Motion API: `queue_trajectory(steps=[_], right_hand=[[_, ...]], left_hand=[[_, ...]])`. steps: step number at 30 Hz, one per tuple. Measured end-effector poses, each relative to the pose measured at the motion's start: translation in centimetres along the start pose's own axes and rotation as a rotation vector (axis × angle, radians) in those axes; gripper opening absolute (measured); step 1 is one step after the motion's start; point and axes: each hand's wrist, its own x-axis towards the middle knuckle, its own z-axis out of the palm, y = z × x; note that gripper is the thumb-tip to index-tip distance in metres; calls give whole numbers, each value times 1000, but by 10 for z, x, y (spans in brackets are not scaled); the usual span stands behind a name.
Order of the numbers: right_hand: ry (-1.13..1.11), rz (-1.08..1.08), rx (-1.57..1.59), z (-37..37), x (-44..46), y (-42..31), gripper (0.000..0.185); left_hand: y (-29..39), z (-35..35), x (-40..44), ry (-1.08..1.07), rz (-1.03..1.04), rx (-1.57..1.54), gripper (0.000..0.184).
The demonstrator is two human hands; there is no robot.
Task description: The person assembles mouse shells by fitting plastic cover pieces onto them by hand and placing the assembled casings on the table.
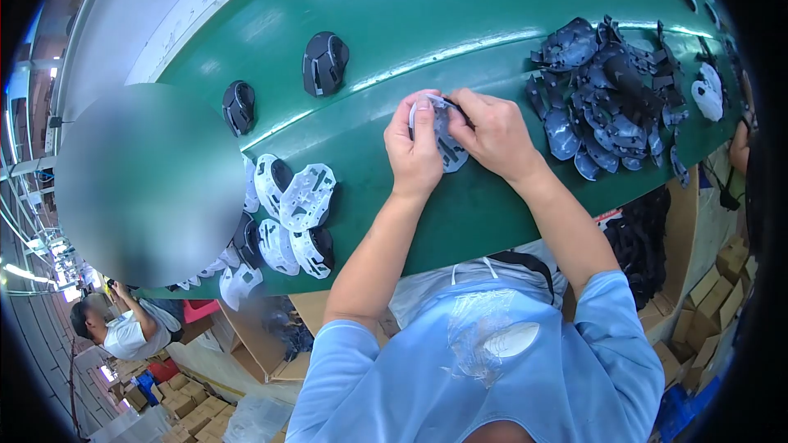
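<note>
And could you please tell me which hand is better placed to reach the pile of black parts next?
Probably the right hand: it is nearer the pile of black parts, which lies on its side. The left hand is farther away, though both are occupied with a white-and-black piece.

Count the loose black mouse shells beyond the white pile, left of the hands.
2: one black shell toward the top, another black shell lower and further left. Blurring may hide more.
</note>
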Motion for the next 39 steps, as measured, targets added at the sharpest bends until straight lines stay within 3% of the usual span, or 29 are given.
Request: queue_trajectory(steps=[5, 8, 13, 18, 20, 24, 26, 27, 30, 31, 34, 35, 38, 39], right_hand=[[-41, 13, -28, 0, -4, 0, 10], [119, 19, 98, 5, 3, -7, 10], [21, 8, -37, 12, -5, -7, 10], [13, -42, -40, 18, -11, 4, 10], [137, -28, -36, 12, -4, 4, 13], [298, -97, -104, -13, -2, -9, 28], [164, -79, -71, -17, -14, -15, 42], [90, -108, -69, -31, -15, -20, 46], [-258, -212, -200, -102, -14, -27, 58], [-348, -185, -307, -126, -19, -20, 57], [-506, -86, -649, -170, -32, -9, 43], [-563, -83, -687, -171, -37, -5, 36], [-599, -106, -721, -163, -35, -3, 22], [-590, -117, -719, -159, -32, -4, 20]], left_hand=[[-1, 1, -2, 25, 73, 175, 26], [0, 2, 9, 144, 73, -43, 28], [-3, 6, 4, 257, 163, -30, 30], [-4, 2, 7, 281, 87, -147, 25], [-6, 2, 10, 258, 111, -133, 25], [12, 14, 0, 193, -81, -348, 35], [36, 21, -11, 132, -250, -526, 40], [32, 17, -9, 126, -279, -557, 34], [13, -24, 7, -145, -458, -761, 41], [16, -28, 10, -213, -488, -918, 32], [26, -21, 24, 3, -139, -158, 28], [31, -17, 28, -61, 59, 95, 32], [47, -21, 39, -259, 66, 748, 59], [46, -22, 42, -254, 173, 879, 64]])
